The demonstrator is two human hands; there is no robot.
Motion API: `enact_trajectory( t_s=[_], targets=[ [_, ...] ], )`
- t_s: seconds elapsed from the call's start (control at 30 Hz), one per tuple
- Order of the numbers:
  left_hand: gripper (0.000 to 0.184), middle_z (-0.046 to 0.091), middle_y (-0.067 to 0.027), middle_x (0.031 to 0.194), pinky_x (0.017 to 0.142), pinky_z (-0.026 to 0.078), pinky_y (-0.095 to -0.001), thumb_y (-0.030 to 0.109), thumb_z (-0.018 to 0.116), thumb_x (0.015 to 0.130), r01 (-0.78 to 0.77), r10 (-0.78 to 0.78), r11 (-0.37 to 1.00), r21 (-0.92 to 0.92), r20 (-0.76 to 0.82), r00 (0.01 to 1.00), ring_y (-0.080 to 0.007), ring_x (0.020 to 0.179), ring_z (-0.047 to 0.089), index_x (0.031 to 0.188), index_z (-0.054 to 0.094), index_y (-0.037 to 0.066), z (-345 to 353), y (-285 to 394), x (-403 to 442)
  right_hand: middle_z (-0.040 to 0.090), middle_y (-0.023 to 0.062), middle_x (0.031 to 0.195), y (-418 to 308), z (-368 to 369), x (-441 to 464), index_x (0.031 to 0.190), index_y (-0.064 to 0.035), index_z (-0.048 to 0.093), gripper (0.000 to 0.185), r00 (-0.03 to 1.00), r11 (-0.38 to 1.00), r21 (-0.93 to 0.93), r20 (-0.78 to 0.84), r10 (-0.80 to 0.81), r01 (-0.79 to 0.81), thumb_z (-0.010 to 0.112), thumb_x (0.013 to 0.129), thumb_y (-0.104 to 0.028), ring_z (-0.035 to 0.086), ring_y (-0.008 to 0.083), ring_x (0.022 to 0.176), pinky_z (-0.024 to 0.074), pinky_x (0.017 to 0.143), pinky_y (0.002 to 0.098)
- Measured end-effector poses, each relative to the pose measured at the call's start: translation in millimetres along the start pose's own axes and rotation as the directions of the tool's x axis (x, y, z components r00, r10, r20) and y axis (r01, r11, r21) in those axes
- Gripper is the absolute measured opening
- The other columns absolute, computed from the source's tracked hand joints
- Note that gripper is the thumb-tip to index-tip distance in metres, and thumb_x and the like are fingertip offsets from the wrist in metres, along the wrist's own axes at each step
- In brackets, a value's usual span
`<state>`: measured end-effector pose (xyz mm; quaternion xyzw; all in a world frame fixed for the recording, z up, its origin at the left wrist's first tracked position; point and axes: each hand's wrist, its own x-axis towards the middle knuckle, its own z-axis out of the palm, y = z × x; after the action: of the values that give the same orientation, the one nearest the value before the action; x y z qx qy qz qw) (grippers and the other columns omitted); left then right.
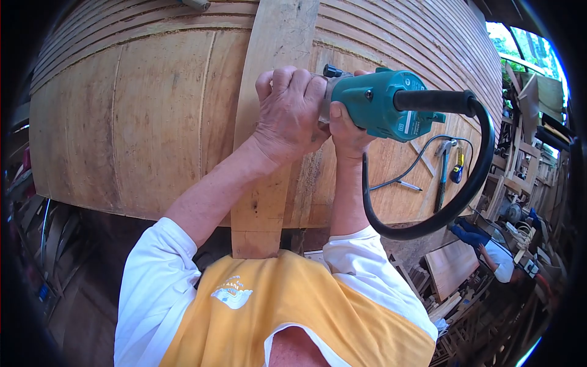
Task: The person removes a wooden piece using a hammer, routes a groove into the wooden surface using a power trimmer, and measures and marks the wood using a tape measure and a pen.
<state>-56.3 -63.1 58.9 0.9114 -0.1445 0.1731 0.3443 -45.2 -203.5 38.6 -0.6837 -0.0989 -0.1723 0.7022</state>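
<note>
A teal trim router [380, 104] lies across my hands, its thick black cord [422, 229] looping down to the right. My left hand [288, 107] is closed at its base end, above a long plank [260, 208]; the tool's bit is hidden behind that hand. Around the router's body near the base wraps my right hand [350, 131], thumb in front and most fingers out of sight. The plank runs from my waist away across the wooden workpiece [159, 122], and sawdust lies along its right edge.
On the right of the work surface lie a hammer [443, 174], a tape measure [457, 168] and a pen [409, 185]. Grooved slats [391, 30] cover the far side. Scrap wood [520, 165] is piled at right, where another person [498, 260] is at work.
</note>
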Motion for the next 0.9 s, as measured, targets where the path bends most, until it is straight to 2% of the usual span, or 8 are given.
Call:
enact_trajectory(
  t_s=[0.17, 0.33, 0.43, 0.6, 0.7, 0.77, 0.8, 0.9],
  targets=[
    [0.05, 0.053, -0.0059, 0.103, 0.095, 0.029, -0.0478, 0.016, 0.075, 0.066, -0.006, 0.006, 1.0, -0.006, -0.023, 1.0, -0.0286, 0.109, 0.047, 0.113, 0.058, 0.013, 4.3, -6.2, 9.5, 0.06, 0.0162, 0.135, 9.1, 0.4, 10.9, 0.154, -0.007, 0.032, 0.098, 0.999, 0.998, -0.015, 0.001, -0.054, 0.054, 0.092, 0.078, -0.019, 0.059, 0.0277, 0.124, 0.0518, 0.105, 0.0441],
    [0.051, 0.053, -0.0057, 0.103, 0.094, 0.029, -0.0471, 0.017, 0.074, 0.066, -0.011, 0.011, 1.0, -0.009, -0.039, 0.999, -0.0287, 0.109, 0.047, 0.114, 0.059, 0.013, 6.6, -11.5, 18.6, 0.059, 0.0175, 0.137, 23.5, -6.7, 20.9, 0.156, -0.0067, 0.03, 0.102, 0.988, 0.973, -0.17, 0.041, -0.149, 0.154, 0.093, 0.076, -0.018, 0.06, 0.0291, 0.125, 0.0526, 0.105, 0.0454],
    [0.051, 0.053, -0.0057, 0.103, 0.094, 0.029, -0.0467, 0.017, 0.074, 0.066, -0.018, 0.017, 1.0, -0.016, -0.054, 0.998, -0.0291, 0.109, 0.047, 0.115, 0.059, 0.014, 9.0, -13.6, 24.2, 0.059, 0.0173, 0.137, 20.3, -1.8, 28.5, 0.156, -0.0067, 0.03, 0.103, 0.992, 0.987, -0.099, 0.005, -0.124, 0.124, 0.094, 0.076, -0.018, 0.061, 0.0301, 0.124, 0.0531, 0.105, 0.0459],
    [0.051, 0.053, -0.0058, 0.103, 0.094, 0.029, -0.0461, 0.018, 0.073, 0.066, -0.019, 0.019, 1.0, -0.009, -0.05, 0.999, -0.029, 0.108, 0.047, 0.114, 0.06, 0.014, 8.5, -17.5, 31.0, 0.06, 0.0161, 0.134, 23.3, 1.3, 39.6, 0.155, -0.0068, 0.031, 0.102, 0.986, 0.984, -0.07, -0.013, -0.167, 0.166, 0.094, 0.076, -0.018, 0.061, 0.0308, 0.123, 0.0536, 0.104, 0.0462],
    [0.058, 0.054, -0.0051, 0.102, 0.095, 0.028, -0.0462, 0.03, 0.09, 0.058, -0.039, 0.043, 0.998, 0.058, -0.069, 0.997, -0.0254, 0.108, 0.047, 0.103, 0.058, 0.012, 11.0, -20.3, 33.6, 0.06, 0.0161, 0.134, 25.1, 2.0, 41.2, 0.155, -0.007, 0.032, 0.101, 0.987, 0.985, -0.06, -0.023, -0.162, 0.16, 0.094, 0.076, -0.019, 0.061, 0.0306, 0.122, 0.0539, 0.103, 0.0461],
    [0.055, 0.053, -0.0049, 0.103, 0.095, 0.029, -0.0464, 0.022, 0.08, 0.061, -0.028, 0.029, 1.0, 0.014, -0.054, 0.998, -0.0275, 0.109, 0.046, 0.112, 0.059, 0.014, 10.4, -21.4, 34.7, 0.059, 0.0164, 0.135, 22.7, 2.7, 43.1, 0.155, -0.0072, 0.032, 0.101, 0.989, 0.987, -0.078, -0.021, -0.144, 0.142, 0.093, 0.076, -0.02, 0.061, 0.0303, 0.122, 0.054, 0.103, 0.0459],
    [0.056, 0.052, -0.0049, 0.104, 0.095, 0.029, -0.0465, 0.018, 0.076, 0.063, -0.021, 0.021, 1.0, -0.009, -0.044, 0.999, -0.0286, 0.109, 0.046, 0.117, 0.06, 0.015, 10.1, -21.9, 34.7, 0.06, 0.015, 0.133, 20.8, 4.8, 44.4, 0.151, -0.0066, 0.036, 0.095, 0.988, 0.986, -0.073, -0.029, -0.151, 0.148, 0.093, 0.076, -0.021, 0.062, 0.0289, 0.119, 0.0541, 0.101, 0.044],
    [0.066, 0.053, -0.0071, 0.108, 0.096, 0.027, -0.0482, 0.033, 0.092, 0.055, -0.048, 0.053, 0.997, 0.064, -0.076, 0.996, -0.0279, 0.113, 0.045, 0.108, 0.059, 0.01, 11.5, -24.8, 37.2, 0.063, 0.0099, 0.126, 18.1, 12.1, 49.2, 0.137, -0.0038, 0.052, 0.075, 0.98, 0.982, -0.038, -0.066, -0.189, 0.187, 0.092, 0.077, -0.024, 0.063, 0.0237, 0.11, 0.054, 0.095, 0.0372]
  ],
)
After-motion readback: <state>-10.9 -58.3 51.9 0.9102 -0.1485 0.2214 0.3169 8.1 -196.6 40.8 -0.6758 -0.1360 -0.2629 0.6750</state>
